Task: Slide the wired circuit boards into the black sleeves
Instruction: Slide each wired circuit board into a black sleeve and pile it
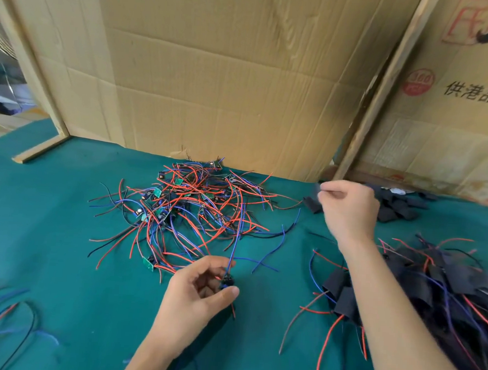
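The person's left hand (202,291) is nearest the camera, low in the view, its thumb and fingers curled to pinch a small wired circuit board (227,281) whose blue wire rises toward the tangled pile of wired boards (190,198). That pile lies just beyond the left hand on a teal cloth work surface (63,231). To the right of the pile the right hand (348,208) hovers blurred, fingers bent with thumb and forefinger close together; what it holds, if anything, cannot be told. Loose black sleeves (398,207) lie behind that hand. Right of the pile and nearer the camera sits a heap of sleeved boards (419,284). Behind the pile stands a creased cardboard wall (229,83). A second carton (456,112) to its right bears a red "360" stamp and Chinese characters "供港品".
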